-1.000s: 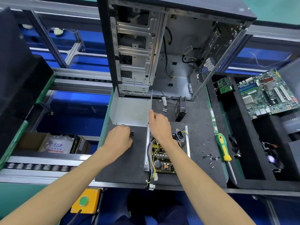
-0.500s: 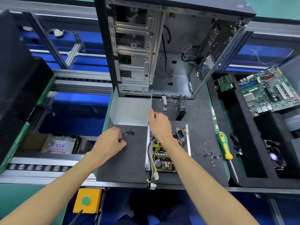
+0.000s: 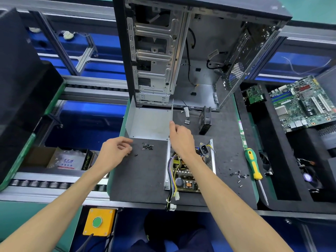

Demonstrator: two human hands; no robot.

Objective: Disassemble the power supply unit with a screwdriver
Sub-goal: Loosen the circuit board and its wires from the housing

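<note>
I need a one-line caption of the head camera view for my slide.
Right hand touches the removed metal cover above the opened power supply unit; left hand hovers near black screws.

An electronics disassembly workshop on a factory line: roller conveyor rails (image 3: 54,184) run at nine o'clock beside a dark padded work mat (image 3: 141,179), with a yellow push-button box (image 3: 99,222) at seven o'clock. A gutted computer case (image 3: 181,51) stands at twelve, and foam trays at three hold a motherboard (image 3: 305,104), beside a green-and-yellow screwdriver (image 3: 253,164) and loose screws (image 3: 239,176)
</note>
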